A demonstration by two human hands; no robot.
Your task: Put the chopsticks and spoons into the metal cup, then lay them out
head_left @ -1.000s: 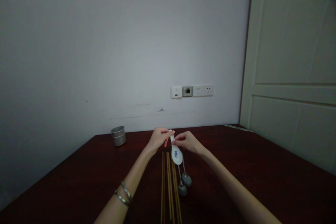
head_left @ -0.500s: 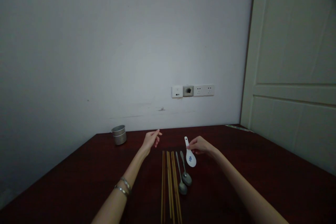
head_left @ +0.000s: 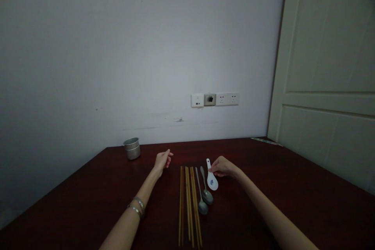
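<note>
My right hand [head_left: 223, 166] pinches the handle of a white soup spoon [head_left: 212, 182] with a blue mark in its bowl. The spoon's bowl points toward me, right beside two metal spoons [head_left: 202, 207], whose handles point away. To their left, several wooden chopsticks [head_left: 187, 207] lie lengthwise in a row. My left hand [head_left: 163, 160] is beyond and left of the chopsticks, holding nothing. Its index finger reaches out while the other fingers are loosely curled. Two bracelets [head_left: 137, 205] circle the left forearm.
A metal cup [head_left: 132, 148] stands on the dark red table [head_left: 88, 195] at the back left. Behind the table is a white wall with sockets and a switch [head_left: 215, 100]. A pale panelled door [head_left: 325, 66] rises on the right. A thin strip [head_left: 266, 141] lies at the back right edge.
My right hand has brought the white soup spoon slightly down toward the table and nearer me. My left hand has drawn left and a little closer, away from the chopsticks.
</note>
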